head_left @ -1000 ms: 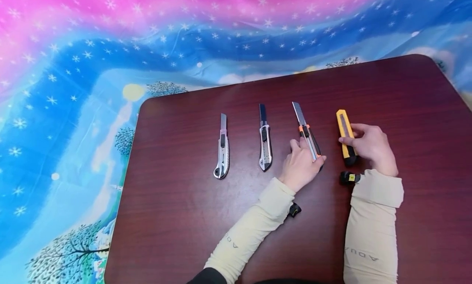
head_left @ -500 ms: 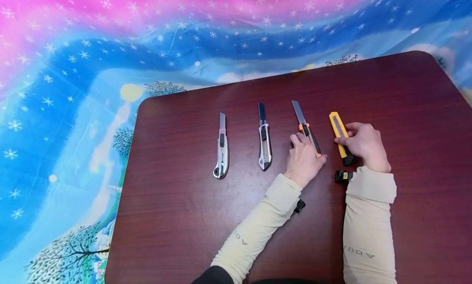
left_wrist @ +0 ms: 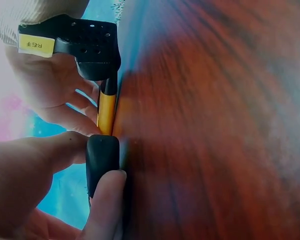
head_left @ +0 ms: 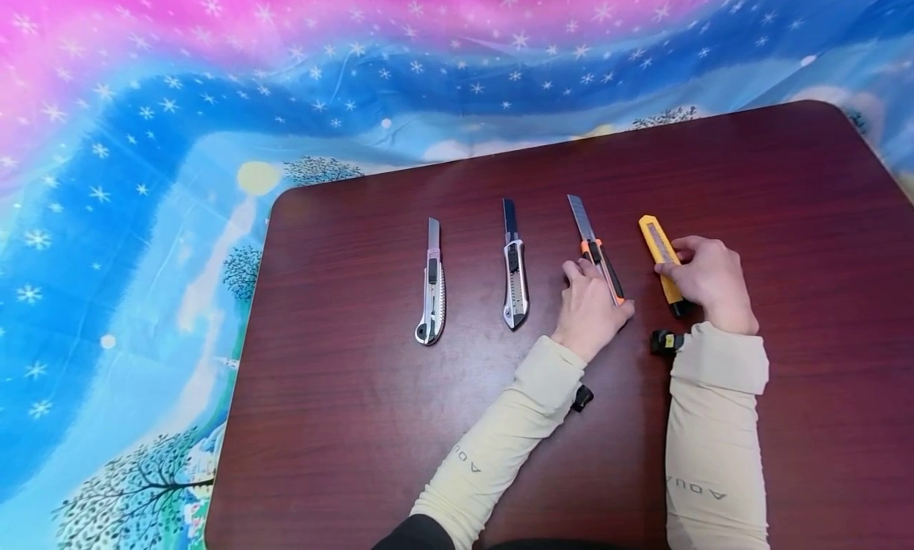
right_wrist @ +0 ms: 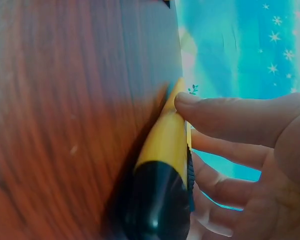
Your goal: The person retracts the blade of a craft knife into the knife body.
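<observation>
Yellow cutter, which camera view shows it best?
The head view: the yellow cutter shows almost end to end, the right hand covering little. Right wrist foreshortens it; left wrist shows it edge-on, partly hidden.

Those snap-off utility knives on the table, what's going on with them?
A person's left hand pinches an orange-and-black utility knife with its blade out, while their right hand holds a yellow utility knife, no blade showing past its tip. To the left, a grey-bladed silver knife and a dark-bladed silver knife lie untouched on the table.
</observation>
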The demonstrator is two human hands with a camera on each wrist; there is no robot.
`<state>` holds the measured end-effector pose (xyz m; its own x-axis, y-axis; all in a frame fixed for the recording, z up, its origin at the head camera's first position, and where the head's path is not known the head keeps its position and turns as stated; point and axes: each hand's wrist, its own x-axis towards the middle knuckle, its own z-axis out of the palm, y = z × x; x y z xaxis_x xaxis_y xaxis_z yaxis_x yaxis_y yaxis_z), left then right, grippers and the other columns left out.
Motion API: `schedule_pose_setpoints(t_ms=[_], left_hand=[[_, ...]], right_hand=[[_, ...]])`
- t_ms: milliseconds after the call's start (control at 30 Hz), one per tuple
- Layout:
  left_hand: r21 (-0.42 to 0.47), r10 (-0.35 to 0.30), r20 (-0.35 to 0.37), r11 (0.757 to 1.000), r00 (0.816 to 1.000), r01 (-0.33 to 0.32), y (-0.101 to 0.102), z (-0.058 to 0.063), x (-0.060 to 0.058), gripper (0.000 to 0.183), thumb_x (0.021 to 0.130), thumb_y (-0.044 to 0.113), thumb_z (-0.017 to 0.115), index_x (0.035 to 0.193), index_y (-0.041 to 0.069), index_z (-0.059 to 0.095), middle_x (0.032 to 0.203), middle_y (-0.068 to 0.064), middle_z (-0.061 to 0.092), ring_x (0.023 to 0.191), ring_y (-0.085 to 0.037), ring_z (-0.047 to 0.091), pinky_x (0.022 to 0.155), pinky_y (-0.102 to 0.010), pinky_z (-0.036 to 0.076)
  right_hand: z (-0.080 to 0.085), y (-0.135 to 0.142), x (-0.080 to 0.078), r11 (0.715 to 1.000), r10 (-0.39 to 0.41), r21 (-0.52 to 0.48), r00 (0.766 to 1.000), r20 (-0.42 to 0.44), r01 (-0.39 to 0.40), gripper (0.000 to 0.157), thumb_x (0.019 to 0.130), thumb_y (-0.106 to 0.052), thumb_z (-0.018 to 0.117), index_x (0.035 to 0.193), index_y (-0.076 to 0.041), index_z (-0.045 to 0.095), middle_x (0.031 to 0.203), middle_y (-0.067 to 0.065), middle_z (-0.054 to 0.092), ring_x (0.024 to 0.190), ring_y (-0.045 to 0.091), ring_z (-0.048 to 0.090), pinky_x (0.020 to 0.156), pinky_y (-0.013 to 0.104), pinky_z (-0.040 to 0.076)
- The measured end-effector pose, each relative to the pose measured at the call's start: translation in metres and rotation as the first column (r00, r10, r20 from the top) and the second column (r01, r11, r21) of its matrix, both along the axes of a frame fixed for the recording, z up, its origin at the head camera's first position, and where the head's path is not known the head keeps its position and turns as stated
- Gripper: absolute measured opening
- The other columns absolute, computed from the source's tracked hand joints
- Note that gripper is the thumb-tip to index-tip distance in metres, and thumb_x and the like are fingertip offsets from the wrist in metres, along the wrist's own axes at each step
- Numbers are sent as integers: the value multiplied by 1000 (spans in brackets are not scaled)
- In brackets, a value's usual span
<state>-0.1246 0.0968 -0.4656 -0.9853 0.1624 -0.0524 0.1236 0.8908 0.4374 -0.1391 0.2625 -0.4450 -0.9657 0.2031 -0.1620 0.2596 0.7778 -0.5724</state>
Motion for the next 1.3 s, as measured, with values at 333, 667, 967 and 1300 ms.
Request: schedule_pose_setpoints(t_ms=[333,667,967,1300], left_hand=[[33,12,-21,999,1000,-11,2,4,-4,90,74,46,78,137,-7,42,109,-12,45,62,-18,62,55,-19,55],[114,20,95,993,995,-31,-4,12,-11,77,73,44,76,129,-2,47,104,-12,46,64,-18,57,58,-21,53],[350,14,171,934,985,-74,-17,7,-14,82,76,31,77,140,1,35,114,-13,61,101,-23,61,86,-27,54],[795,-80,375,540,924,-276,-42,15,-6,77,79,3,75,145,6,34,103,-4,57,58,-20,64,60,-32,61]], right_hand=[[11,-2,-3,1000,-13,-4,995,-99,12,49,91,-20,61,128,11,52,123,38,50,115,56,39,95,63,34],[25,-16,-6,983,123,-130,991,-55,-129,58,98,-39,50,134,6,49,118,30,58,93,37,59,66,32,47],[14,-48,-13,876,280,-435,954,106,-209,58,103,-33,41,142,10,35,130,32,53,101,30,64,80,29,58],[6,-59,-12,743,168,-666,982,88,-68,59,103,-39,42,141,6,38,109,9,57,84,4,58,74,16,55]])
